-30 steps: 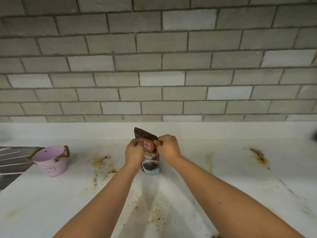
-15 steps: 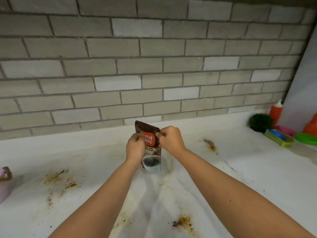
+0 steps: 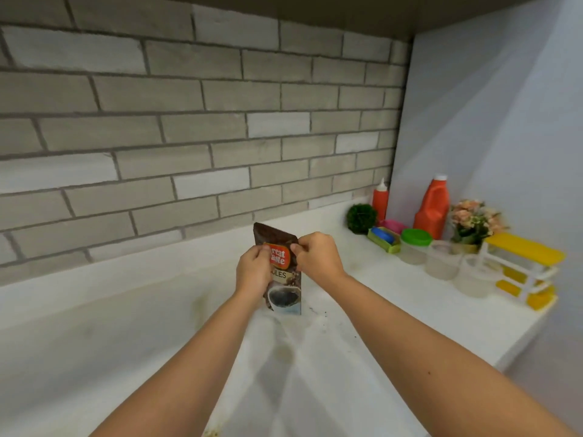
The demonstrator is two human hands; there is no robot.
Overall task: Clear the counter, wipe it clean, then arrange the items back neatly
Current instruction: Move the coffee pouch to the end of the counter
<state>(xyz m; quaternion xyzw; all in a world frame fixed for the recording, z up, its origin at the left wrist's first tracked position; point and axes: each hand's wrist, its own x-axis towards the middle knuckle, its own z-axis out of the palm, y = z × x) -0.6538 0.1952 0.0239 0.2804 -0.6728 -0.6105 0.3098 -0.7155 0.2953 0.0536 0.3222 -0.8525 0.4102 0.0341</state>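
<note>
Near counter: the white counter [image 3: 94, 357] fills the near half of the view, with brown crumbs [image 3: 211, 432] at the near edge between the two forearms.
Forearms: both reach from the near corners toward the middle and cover much of the counter there.
Specks: dark specks [image 3: 318, 316] lie just right of the pouch's foot, and a faint yellowish stain [image 3: 198, 305] lies to its left.
Left hand: the left hand [image 3: 252, 272] holds the pouch's left edge, its fingers curled round it, hiding that side of the print.
Right hand: the right hand [image 3: 318, 263] pinches the pouch's upper right edge between thumb and fingers.
Task thing: the brown coffee pouch [image 3: 284, 279] stands upright mid-counter between the hands. I cannot tell whether its lower edge rests on the surface.
Right cluster, nearer: a white rack with yellow lids [image 3: 523, 269] and two clear tubs [image 3: 441, 260] stand by a green-lidded jar [image 3: 415, 246].
Right cluster, farther: a green tray [image 3: 385, 244] holds blue items. Behind it are a pink item [image 3: 394, 225], a green ball plant [image 3: 361, 218] and a flower pot [image 3: 473, 222].
Far corner: a red squeeze bottle [image 3: 380, 200] and an orange jug [image 3: 432, 208] stand against the walls.
Back: a grey brick wall [image 3: 189, 137] runs along the far side.
</note>
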